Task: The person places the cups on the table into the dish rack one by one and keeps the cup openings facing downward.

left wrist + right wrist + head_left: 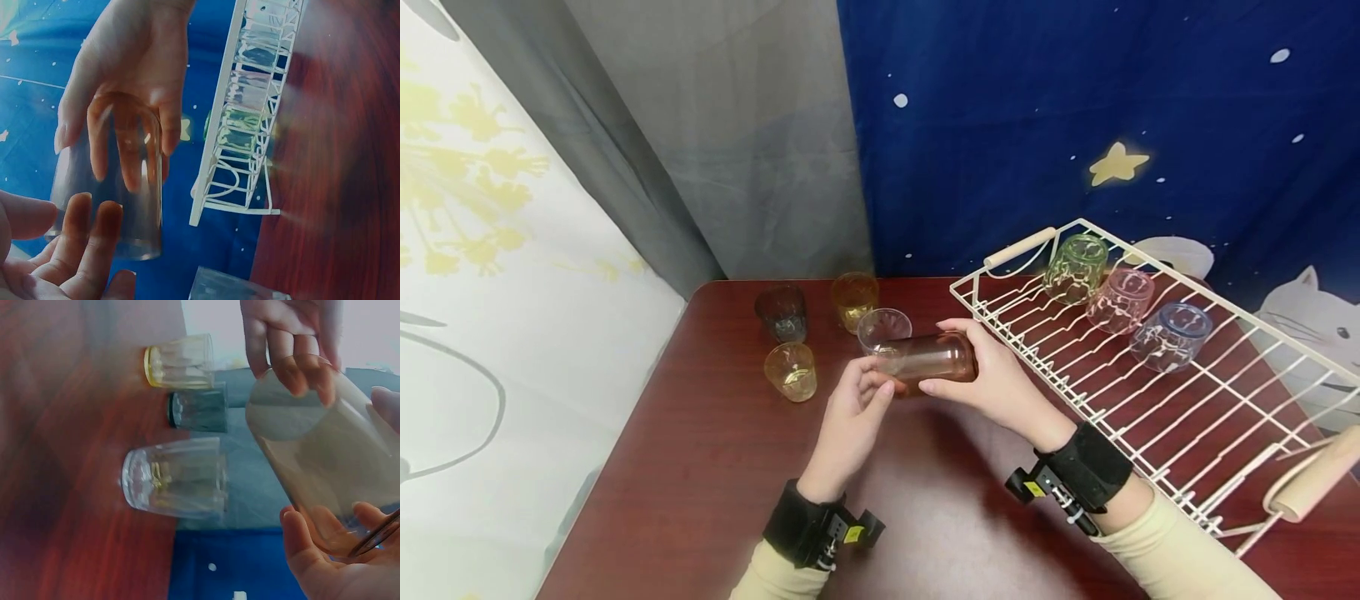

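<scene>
An amber-brown clear glass (928, 360) lies sideways in the air above the table, between both hands. My right hand (1000, 375) grips its right end, thumb on the near side and fingers on the far side. At the other end, my left hand (853, 408) holds the glass between thumb and fingers. Some fingertips show tinted through the brown wall in the left wrist view. Just behind the held glass stands a clear glass (883, 323), partly covered by it in the head view.
Left of the hands stand a yellow glass (792, 372), a dark grey glass (781, 312) and an amber glass (854, 300). On the right, a white wire rack (1135, 433) with wooden handles holds upside-down green (1077, 268), pink (1120, 300) and blue glasses (1171, 337). Curtains hang behind the table (700, 467).
</scene>
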`<state>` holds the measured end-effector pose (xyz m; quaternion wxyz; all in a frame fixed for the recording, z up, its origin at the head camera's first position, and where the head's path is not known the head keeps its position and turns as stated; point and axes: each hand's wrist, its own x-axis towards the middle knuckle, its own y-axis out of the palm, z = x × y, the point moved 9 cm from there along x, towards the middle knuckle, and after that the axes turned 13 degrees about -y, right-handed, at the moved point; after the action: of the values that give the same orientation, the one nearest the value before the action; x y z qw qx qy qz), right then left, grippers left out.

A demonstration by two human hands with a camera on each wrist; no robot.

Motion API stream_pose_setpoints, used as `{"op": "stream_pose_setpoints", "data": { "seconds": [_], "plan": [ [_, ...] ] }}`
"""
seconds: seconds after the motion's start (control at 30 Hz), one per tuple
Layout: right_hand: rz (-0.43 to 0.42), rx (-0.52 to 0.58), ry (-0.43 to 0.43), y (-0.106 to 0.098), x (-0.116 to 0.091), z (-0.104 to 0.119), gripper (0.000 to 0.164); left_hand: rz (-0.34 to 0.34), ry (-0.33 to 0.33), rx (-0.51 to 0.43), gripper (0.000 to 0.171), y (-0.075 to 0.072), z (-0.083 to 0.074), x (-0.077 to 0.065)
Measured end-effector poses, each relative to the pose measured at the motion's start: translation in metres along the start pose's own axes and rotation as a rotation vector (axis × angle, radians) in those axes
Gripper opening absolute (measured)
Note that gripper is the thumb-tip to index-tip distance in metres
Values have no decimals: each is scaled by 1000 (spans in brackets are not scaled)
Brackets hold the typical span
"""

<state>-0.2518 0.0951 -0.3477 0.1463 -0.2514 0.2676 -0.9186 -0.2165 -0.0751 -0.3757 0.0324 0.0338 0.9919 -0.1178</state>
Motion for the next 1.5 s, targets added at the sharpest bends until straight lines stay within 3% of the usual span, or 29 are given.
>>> {"op": "stream_pose_setpoints", "data": {
  "seconds": [0.23,0.37,0.47,0.63,0.73,0.83,0.93,1.17,1.37,1.5],
  "plan": [
    [13,-57,22,-16,6,1,81,-54,70,109,31,-11,-3,7],
    [33,-142,47,-28,7,0,79,-128,96,219,25,-23,-1,10],
    [61,-201,54,-38,7,1,77,-215,132,356,21,-33,-3,11],
    [93,-274,47,-55,6,3,77,-418,253,690,21,-46,-10,8],
    [99,-311,49,-67,5,2,79,-531,286,805,22,-57,-12,5],
    [95,-350,43,-79,5,1,80,-594,261,832,22,-69,-9,7],
    [87,-375,38,-90,5,-1,81,-616,204,850,23,-80,-3,11],
    [78,-432,111,-120,3,-10,86,-585,76,902,31,-96,9,18],
    [53,-459,165,-146,-2,-14,89,-592,40,924,31,-105,14,22],
    [34,-464,197,-161,-7,-18,87,-559,0,897,29,-109,21,26]
  ]
}}
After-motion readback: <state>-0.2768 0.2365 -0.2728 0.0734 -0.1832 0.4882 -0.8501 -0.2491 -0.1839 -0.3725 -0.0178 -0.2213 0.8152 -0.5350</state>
